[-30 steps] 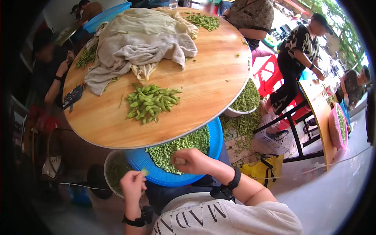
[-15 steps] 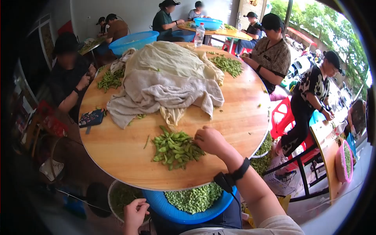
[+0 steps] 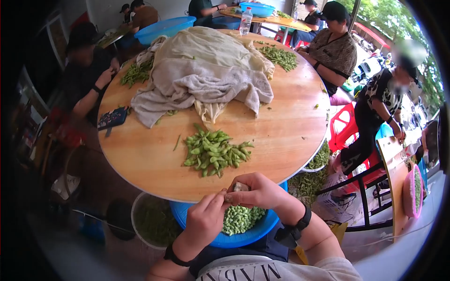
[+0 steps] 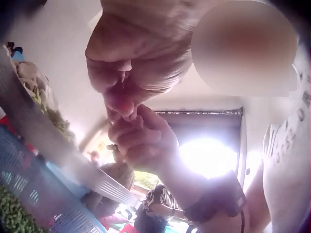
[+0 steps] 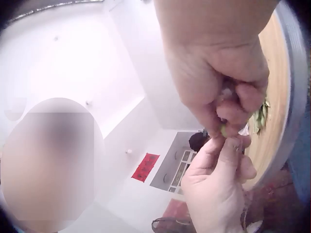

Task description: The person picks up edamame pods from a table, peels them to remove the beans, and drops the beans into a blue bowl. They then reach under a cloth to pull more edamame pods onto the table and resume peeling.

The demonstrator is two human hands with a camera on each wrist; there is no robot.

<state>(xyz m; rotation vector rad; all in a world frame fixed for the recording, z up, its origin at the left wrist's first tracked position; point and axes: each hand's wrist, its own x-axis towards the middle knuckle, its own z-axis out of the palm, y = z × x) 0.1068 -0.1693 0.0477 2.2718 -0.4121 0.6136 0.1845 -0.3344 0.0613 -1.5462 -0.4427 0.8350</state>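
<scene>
Above the blue basin [image 3: 213, 240] of shelled green beans [image 3: 243, 220], my two hands meet fingertip to fingertip. My right hand [image 3: 258, 191] pinches a small green pod [image 5: 224, 130], mostly hidden by fingers in the right wrist view. Something whitish [image 3: 240, 186] shows at its curled fingers. My left hand [image 3: 205, 219] has thumb and fingers pinched together at the pod's lower end. In the left wrist view, the left hand [image 4: 141, 53] hides the pod and the right hand [image 4: 143, 141] lies below it. A heap of green pods [image 3: 215, 152] lies on the round table [image 3: 281, 136].
A cloth-covered mound [image 3: 201, 70] fills the table's middle, with a dark phone-like object [image 3: 112, 118] to its left and a bottle [image 3: 245, 21] behind. A bucket [image 3: 154, 220] stands lower left. Several people sit or stand around. Another table [image 3: 393, 175] is at right.
My right hand has come back from the pod heap on the table towards me. My left hand has risen from the bucket side to meet it over the basin.
</scene>
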